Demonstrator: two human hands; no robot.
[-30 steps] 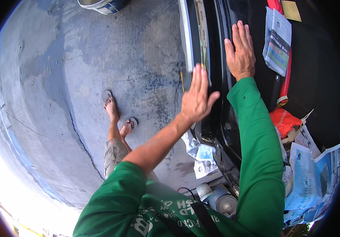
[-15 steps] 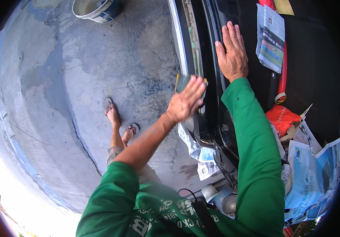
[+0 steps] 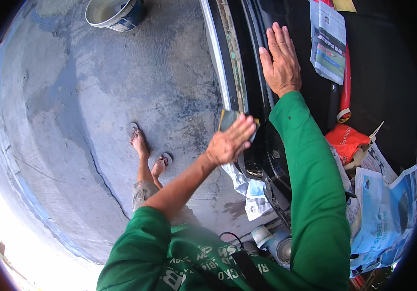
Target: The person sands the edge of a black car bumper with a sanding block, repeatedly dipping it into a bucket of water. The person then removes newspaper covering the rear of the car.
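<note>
My left hand [image 3: 227,144] is closed on a dark, yellow-edged sheet [image 3: 228,118], perhaps abrasive paper, its fingers pressing it against a long edge strip [image 3: 238,77] with pale and greenish patches on a black car-like panel [image 3: 257,145]. Higher up and to the right, my right hand [image 3: 281,65] rests open and flat on the glossy black surface, holding nothing, fingers pointing away from me. Folded newspaper [image 3: 328,41] lies just right of it, over a red tube-like thing [image 3: 345,99].
A bucket [image 3: 131,17] stands at the top on the cracked concrete floor [image 3: 63,145], where my sandalled feet show. Loose papers [image 3: 376,213] and an orange bag [image 3: 344,140] lie at the right. Cans [image 3: 280,246] and hanging paper [image 3: 256,199] are low near the panel.
My left hand has moved down along the strip, and more of the sheet under its fingers now shows. My right hand stays flat. The whole view has shifted slightly.
</note>
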